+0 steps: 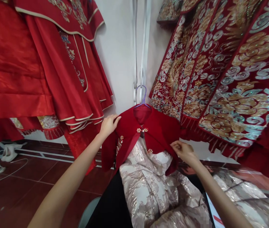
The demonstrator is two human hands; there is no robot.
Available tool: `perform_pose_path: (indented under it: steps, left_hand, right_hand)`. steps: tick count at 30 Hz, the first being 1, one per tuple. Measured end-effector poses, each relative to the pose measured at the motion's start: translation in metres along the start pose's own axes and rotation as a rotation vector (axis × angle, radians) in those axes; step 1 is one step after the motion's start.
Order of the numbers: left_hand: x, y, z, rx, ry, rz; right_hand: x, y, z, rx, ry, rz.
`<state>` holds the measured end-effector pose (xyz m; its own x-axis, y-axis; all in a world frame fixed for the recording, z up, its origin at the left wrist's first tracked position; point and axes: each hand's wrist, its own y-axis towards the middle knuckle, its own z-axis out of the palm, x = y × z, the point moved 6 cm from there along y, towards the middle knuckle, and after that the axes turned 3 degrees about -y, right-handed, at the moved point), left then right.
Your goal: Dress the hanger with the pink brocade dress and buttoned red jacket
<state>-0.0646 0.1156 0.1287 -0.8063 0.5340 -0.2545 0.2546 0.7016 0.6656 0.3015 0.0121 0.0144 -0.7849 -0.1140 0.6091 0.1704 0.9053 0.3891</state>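
Observation:
A short dark-red jacket (158, 122) hangs on a thin purple hanger (144, 95) in front of me, fastened at the chest by a flower-shaped clasp. Below it shows a shiny pale pink-and-cream brocade dress (146, 180), spread over my lap. My left hand (109, 125) is closed at the jacket's shoulder on the left, its thumb stretched along the cloth. On the other side, my right hand (184, 151) pinches the jacket's sleeve with curled fingers. Where the fingertips meet the cloth is partly hidden on both sides.
Red embroidered garments (60, 63) hang at the left, and a heavily sequined red skirt (220, 76) hangs at the right. A white metal rack (144, 38) rises behind the hanger. Pale shoes (9, 152) and a cable lie on the tiled floor at the left. More brocade (246, 193) lies lower right.

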Motion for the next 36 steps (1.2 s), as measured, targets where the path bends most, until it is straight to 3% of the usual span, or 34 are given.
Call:
perform_pose_path:
  steps: [3, 5, 7, 9, 11, 13, 17, 21, 26, 30, 34, 36]
  left_hand:
    - [-0.003, -0.009, -0.004, -0.136, -0.038, -0.050]
    - [-0.008, -0.024, -0.008, -0.277, -0.058, -0.090]
    - [-0.017, -0.045, -0.008, -0.362, -0.085, -0.107]
    - [-0.025, -0.070, -0.003, -0.394, -0.110, -0.124]
    - [-0.028, -0.094, 0.005, -0.397, -0.122, -0.165]
    - [-0.029, -0.115, 0.016, -0.361, -0.187, -0.184]
    - [-0.027, -0.143, 0.038, -0.274, -0.415, -0.277]
    - [-0.050, -0.153, 0.046, -0.097, -0.496, -0.215]
    - [-0.081, -0.146, 0.055, 0.150, -0.470, -0.122]
    - [-0.093, -0.130, 0.068, 0.282, -0.454, -0.110]
    - [-0.108, -0.111, 0.084, 0.383, -0.391, -0.015]
    - [-0.110, -0.103, 0.094, 0.375, -0.389, -0.039]
  right_hand:
    - [0.032, -0.006, -0.020, -0.249, -0.055, -0.060]
    - [0.057, -0.012, -0.030, -0.325, -0.017, -0.103]
    - [0.077, -0.017, -0.025, -0.203, 0.094, -0.139]
    - [0.092, -0.025, -0.007, 0.012, 0.180, -0.173]
    - [0.099, -0.035, 0.015, 0.144, 0.150, -0.218]
    - [0.098, -0.042, 0.033, 0.106, 0.014, -0.274]
    - [0.089, -0.043, 0.060, -0.118, -0.221, -0.341]
    - [0.082, -0.036, 0.067, -0.161, -0.266, -0.330]
    - [0.070, -0.015, 0.041, -0.089, 0.065, -0.196]
    - [0.062, 0.019, -0.010, -0.179, 0.352, -0.098]
    - [0.099, 0.042, -0.046, 0.055, 0.384, -0.153]
    - [0.131, 0.037, -0.044, 0.224, 0.395, -0.234]
